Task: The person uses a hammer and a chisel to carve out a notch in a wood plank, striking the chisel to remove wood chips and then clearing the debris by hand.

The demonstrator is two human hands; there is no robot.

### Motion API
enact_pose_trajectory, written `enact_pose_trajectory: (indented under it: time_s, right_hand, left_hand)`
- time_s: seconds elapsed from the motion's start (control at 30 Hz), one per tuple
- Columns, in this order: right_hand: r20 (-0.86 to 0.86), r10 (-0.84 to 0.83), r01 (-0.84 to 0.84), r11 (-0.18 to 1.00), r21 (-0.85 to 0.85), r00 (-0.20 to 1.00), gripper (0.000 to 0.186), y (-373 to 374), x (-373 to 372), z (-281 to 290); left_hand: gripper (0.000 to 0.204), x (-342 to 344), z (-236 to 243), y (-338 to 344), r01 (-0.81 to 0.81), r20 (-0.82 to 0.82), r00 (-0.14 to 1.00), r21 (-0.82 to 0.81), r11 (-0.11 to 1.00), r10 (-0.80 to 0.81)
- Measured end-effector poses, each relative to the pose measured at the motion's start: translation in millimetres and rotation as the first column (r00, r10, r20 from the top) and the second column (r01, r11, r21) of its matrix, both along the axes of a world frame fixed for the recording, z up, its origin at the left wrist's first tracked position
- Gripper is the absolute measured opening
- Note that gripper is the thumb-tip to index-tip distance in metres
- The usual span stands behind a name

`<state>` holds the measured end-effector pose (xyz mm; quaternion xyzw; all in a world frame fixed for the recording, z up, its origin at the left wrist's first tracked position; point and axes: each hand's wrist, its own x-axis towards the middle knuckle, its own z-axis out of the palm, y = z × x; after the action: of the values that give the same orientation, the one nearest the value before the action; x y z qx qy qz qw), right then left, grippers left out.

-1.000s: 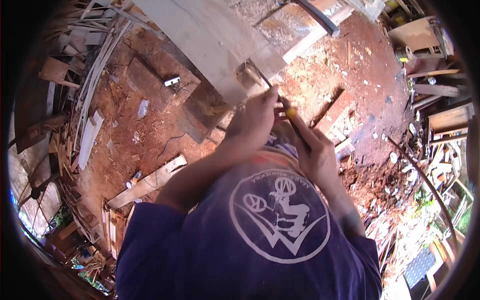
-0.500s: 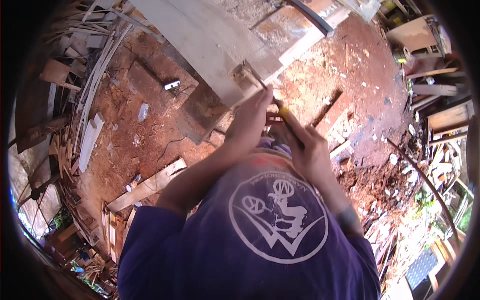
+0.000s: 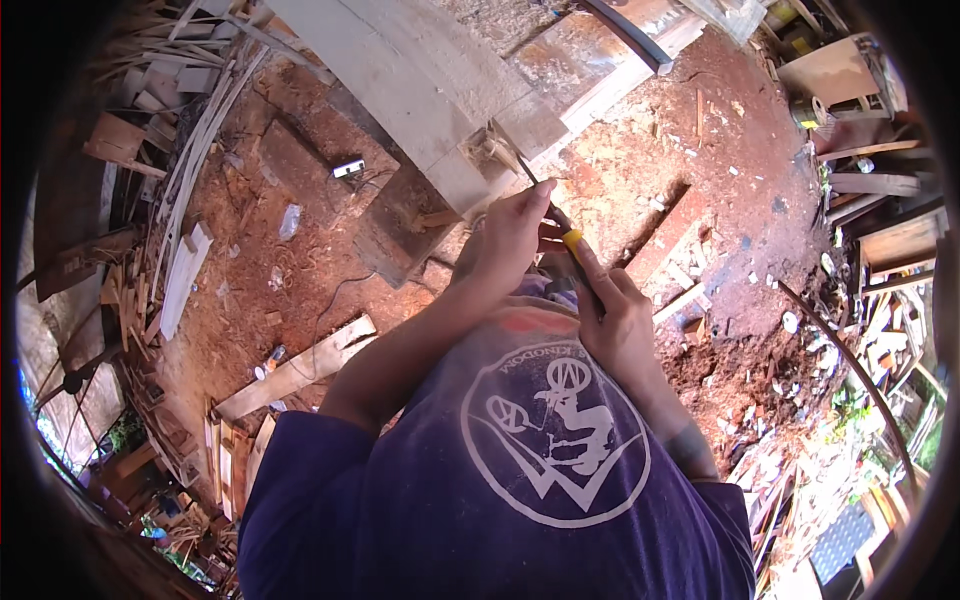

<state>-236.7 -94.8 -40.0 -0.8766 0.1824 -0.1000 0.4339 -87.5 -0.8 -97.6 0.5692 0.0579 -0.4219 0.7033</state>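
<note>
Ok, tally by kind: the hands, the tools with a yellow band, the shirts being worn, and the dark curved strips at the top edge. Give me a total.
Hands, left hand and right hand: 2
Tool: 1
Shirt: 1
Dark strip: 1
Total: 5

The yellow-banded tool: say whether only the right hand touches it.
No: the left hand also touches its dark shaft, beyond the yellow band.
</note>
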Motion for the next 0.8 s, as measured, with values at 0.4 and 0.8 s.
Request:
enact_pose_trajectory:
  time_s: [0.4,0.8]
  right_hand:
    - [-0.17,0.009,-0.024,0.996,-0.086,0.985,0.054,5.1,-19.7,-0.3]
    - [-0.062,0.03,-0.034,0.998,-0.053,0.998,0.06,-3.1,-5.9,9.4]
  left_hand:
    - [0.048,-9.1,11.9,-0.1,0.056,-0.028,0.998,0.077,0.995,-0.054]
    - [0.049,-2.0,16.8,-5.1,0.089,-0.004,0.996,0.156,0.984,-0.089]
